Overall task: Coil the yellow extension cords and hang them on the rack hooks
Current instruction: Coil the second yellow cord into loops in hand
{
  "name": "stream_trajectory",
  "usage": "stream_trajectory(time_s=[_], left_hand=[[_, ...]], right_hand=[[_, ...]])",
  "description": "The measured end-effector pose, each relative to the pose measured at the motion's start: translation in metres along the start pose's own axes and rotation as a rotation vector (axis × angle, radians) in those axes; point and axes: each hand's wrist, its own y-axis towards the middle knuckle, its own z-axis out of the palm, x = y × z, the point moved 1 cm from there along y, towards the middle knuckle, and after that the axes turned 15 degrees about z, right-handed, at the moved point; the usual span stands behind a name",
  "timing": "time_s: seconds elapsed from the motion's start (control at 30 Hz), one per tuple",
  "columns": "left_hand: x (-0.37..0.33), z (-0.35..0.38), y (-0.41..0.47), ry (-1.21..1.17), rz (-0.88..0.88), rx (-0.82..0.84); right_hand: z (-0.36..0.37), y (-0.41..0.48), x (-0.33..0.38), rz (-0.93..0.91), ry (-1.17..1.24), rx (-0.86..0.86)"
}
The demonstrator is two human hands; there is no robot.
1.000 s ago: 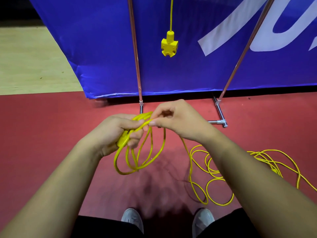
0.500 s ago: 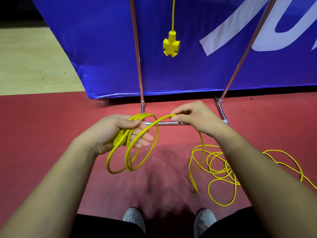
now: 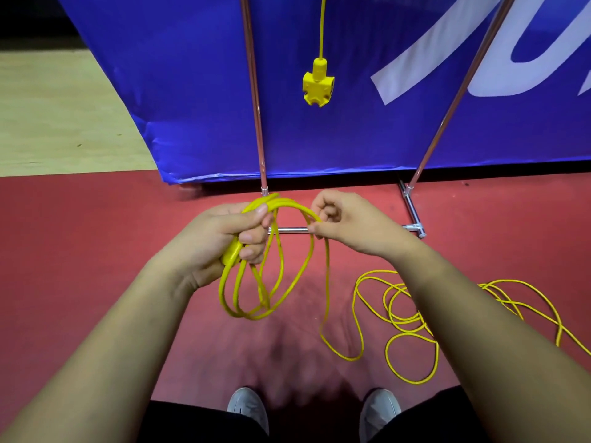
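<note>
My left hand [image 3: 224,238] grips a small coil of yellow extension cord [image 3: 256,292] together with its yellow plug, several loops hanging below the fist. My right hand [image 3: 348,222] pinches the same cord just right of the coil, and the cord arches from it over to my left hand. From my right hand the cord drops to a loose tangle of yellow cord [image 3: 406,318] on the red floor at right. A second yellow cord with a multi-outlet socket [image 3: 318,86] hangs down in front of the blue banner. The rack hooks are out of view.
The metal rack's two uprights [image 3: 254,91] and its base bar [image 3: 412,209] stand just beyond my hands. A blue banner [image 3: 192,75] hangs behind them. My two grey shoes [image 3: 249,410] are at the bottom, on red floor; pale wooden floor lies at far left.
My right hand has come back toward my left hand with another length of cord. My left hand's fingers have closed over the loops. The floor tangle has shifted slightly.
</note>
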Motion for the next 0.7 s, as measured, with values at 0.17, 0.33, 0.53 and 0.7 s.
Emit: stream_trajectory(time_s=[0.17, 0.33, 0.53, 0.7], left_hand=[[-0.009, -0.009, -0.004, -0.115, 0.024, -0.055], [-0.015, -0.008, -0.006, -0.239, 0.110, 0.032], [-0.013, 0.000, 0.005, -0.247, 0.248, -0.073], [-0.016, -0.003, 0.005, -0.193, 0.245, -0.155]], right_hand=[[-0.004, 0.017, -0.057, 0.203, -0.278, 0.031], [0.007, 0.032, -0.094, 0.280, 0.002, -0.107], [0.022, 0.041, -0.114, 0.407, 0.178, -0.145], [0.033, 0.038, -0.129, 0.532, 0.255, -0.103]])
